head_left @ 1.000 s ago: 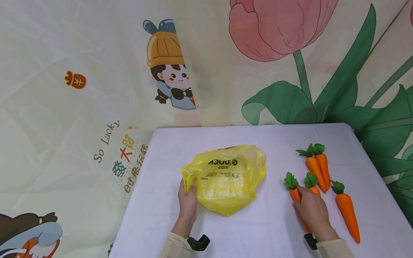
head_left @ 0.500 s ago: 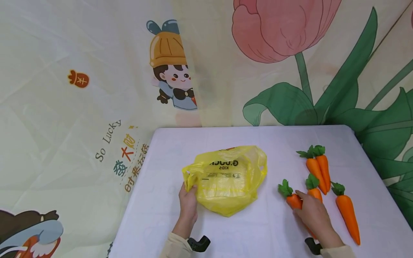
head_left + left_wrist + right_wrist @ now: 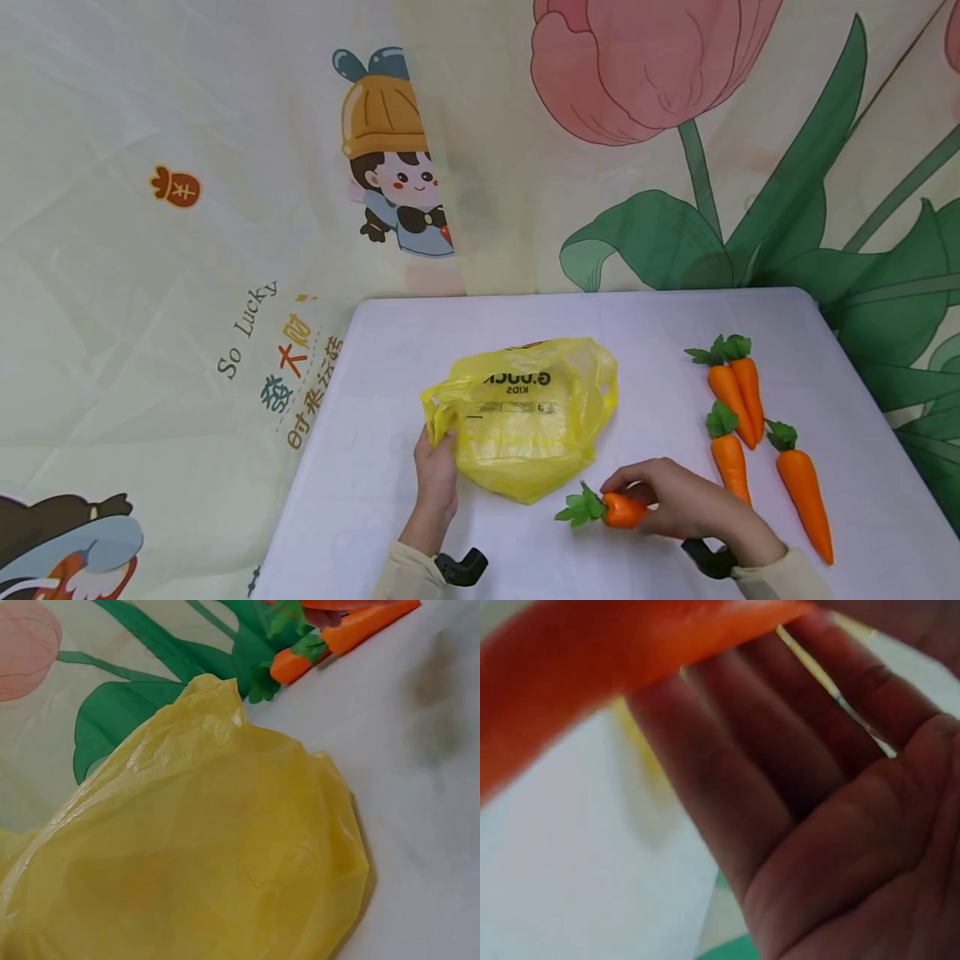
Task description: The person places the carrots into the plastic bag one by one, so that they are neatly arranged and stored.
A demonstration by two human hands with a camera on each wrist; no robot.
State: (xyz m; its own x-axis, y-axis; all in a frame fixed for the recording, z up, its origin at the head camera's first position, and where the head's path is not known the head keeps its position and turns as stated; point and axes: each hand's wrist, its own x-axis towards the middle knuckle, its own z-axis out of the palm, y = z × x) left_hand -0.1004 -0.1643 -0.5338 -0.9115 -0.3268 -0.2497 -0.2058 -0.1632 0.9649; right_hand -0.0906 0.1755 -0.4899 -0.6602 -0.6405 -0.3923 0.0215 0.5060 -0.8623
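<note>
A yellow plastic bag [image 3: 525,433] with black lettering lies on the white table. My left hand [image 3: 437,479] grips its left handle; the fingertips are partly hidden by the plastic. In the left wrist view the crumpled yellow bag [image 3: 195,840] fills much of the frame, and the hand is out of sight. My right hand [image 3: 690,507] pinches an orange carrot [image 3: 624,511] with a green leafy top, just right of and below the bag. The leaves point left, and the tapered end is hidden behind the hand. Close up in the right wrist view, that carrot [image 3: 622,652] lies across the fingertips.
Several carrots lie at the right of the table: a pair [image 3: 733,398] at the back, one carrot [image 3: 731,468] in front of them, and another carrot [image 3: 808,504] farther right. A printed cloth backdrop [image 3: 495,183] rises behind the table [image 3: 390,333].
My right hand has moved left with the carrot, away from the other carrots and toward the bag. The carrot has turned so its leaves point left. The left hand and bag have stayed put.
</note>
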